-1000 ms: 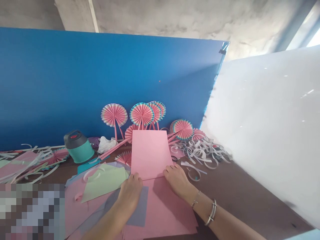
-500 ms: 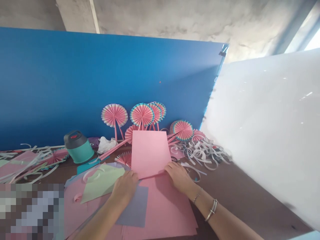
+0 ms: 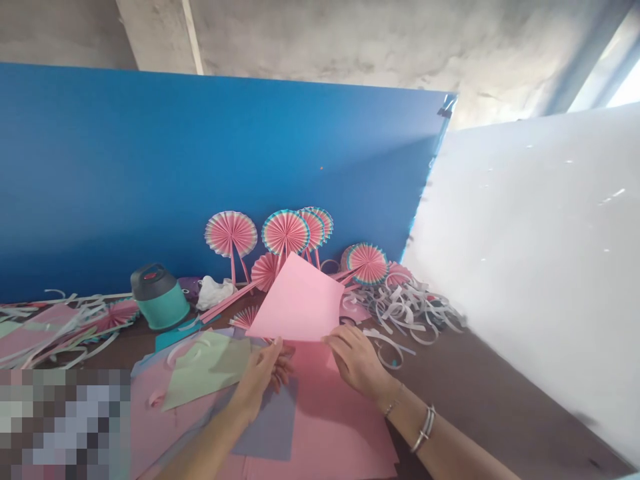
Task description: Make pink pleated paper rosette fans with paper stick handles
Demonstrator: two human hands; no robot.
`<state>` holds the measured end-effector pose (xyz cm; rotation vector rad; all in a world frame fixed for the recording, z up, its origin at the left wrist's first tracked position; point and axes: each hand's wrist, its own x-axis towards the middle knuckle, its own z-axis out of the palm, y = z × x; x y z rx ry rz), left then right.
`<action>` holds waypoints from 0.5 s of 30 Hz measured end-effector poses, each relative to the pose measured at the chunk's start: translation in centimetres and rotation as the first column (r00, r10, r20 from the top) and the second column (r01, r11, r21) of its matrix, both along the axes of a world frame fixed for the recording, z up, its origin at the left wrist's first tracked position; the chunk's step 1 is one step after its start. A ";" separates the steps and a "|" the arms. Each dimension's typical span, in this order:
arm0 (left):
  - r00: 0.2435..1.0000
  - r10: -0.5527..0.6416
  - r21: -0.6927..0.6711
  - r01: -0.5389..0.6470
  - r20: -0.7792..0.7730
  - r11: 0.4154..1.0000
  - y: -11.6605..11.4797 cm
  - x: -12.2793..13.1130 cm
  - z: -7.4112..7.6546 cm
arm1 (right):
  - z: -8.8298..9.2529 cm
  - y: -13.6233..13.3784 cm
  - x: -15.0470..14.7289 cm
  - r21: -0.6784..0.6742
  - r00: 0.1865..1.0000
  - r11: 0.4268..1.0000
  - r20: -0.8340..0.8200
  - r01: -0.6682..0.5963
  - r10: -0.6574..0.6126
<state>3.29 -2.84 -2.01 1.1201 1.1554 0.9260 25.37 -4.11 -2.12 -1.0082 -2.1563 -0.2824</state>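
Observation:
A sheet of pink paper [image 3: 300, 300] is held up at a tilt, with one corner pointing upward. My right hand [image 3: 363, 360] pinches its lower right corner between thumb and fingers. My left hand [image 3: 263, 377] is at the lower edge of the sheet, a fingertip close to or touching it, the other fingers loosely apart. Below both hands lies a stack of larger pink paper [image 3: 345, 427]. A grey-purple sheet [image 3: 270, 423] rests on that stack, and a pale green sheet [image 3: 210, 370] lies to the left of my left hand.
Pleated pink paper fans [image 3: 285, 232] stand against a blue partition [image 3: 150, 153]. A teal and grey container [image 3: 163, 303] stands at the left beside crumpled white material [image 3: 215, 292]. Curled white paper strips [image 3: 410, 303] are heaped at the right, near a white panel [image 3: 540, 267].
The pink sheet has turned from upright and square to a slanted position, its top corner shifting left. My left hand's fingers have loosened and spread. My right hand keeps its hold.

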 end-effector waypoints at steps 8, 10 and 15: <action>0.968 0.140 -0.164 -0.106 0.209 0.981 0.3 0.3 -0.2 | 0.0 -0.4 -1.1 -0.179 0.984 0.984 0.172 -0.007 0.039; 0.969 0.138 -0.157 -0.106 0.207 0.982 0.1 0.5 0.0 | -0.1 -0.3 -1.1 -0.207 0.980 0.976 0.199 0.066 -0.024; 0.968 0.150 -0.204 -0.109 0.200 0.973 -0.1 0.8 0.3 | -0.3 -0.2 -1.0 -0.205 0.973 0.964 0.195 0.167 -0.128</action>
